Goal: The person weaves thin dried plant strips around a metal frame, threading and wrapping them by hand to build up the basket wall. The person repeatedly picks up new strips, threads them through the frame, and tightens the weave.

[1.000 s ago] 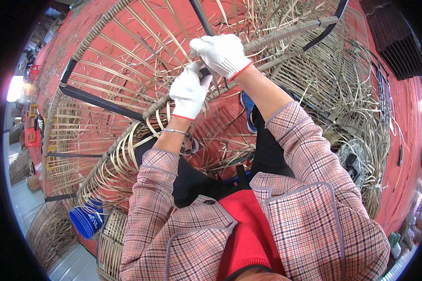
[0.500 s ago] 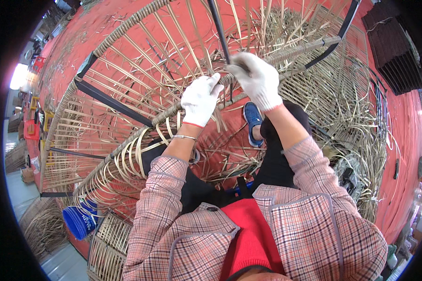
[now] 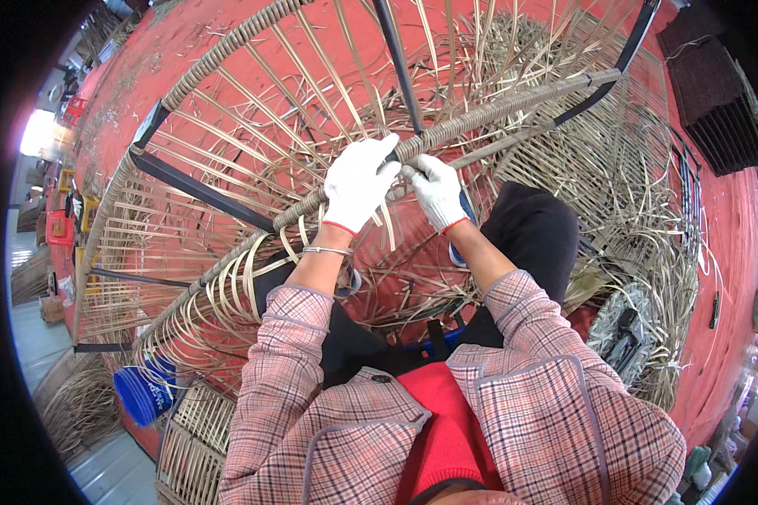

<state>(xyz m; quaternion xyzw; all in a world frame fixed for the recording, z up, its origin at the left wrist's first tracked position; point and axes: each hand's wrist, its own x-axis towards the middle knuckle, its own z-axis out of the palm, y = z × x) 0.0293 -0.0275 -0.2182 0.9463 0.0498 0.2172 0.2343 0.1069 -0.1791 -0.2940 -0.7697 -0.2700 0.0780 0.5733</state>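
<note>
A large frame of dark metal bars (image 3: 202, 192) strung with pale cane strips (image 3: 324, 71) leans over my lap. Its near rail (image 3: 514, 103) is tightly wound with cane to the right of my hands; looser pale loops (image 3: 248, 273) hang round it at the lower left. My left hand (image 3: 358, 183), in a white knit glove, closes over this rail, thumb toward the right. Just right of it and below the rail, my gloved right hand (image 3: 436, 192) has its fingertips pinched together. What lies between those fingertips is hidden. Short strip ends (image 3: 386, 223) dangle under my left hand.
Loose cane strips (image 3: 640, 278) lie heaped at right on the red floor covering (image 3: 716, 252). A dark stack of panels (image 3: 707, 84) stands at the upper right. At the lower left are a blue bucket (image 3: 143, 396) and a slatted cane piece (image 3: 195, 433).
My right hand has come down from above the rail to below it, beside my left hand. The left hand stays on the rail. My right knee has shifted slightly right.
</note>
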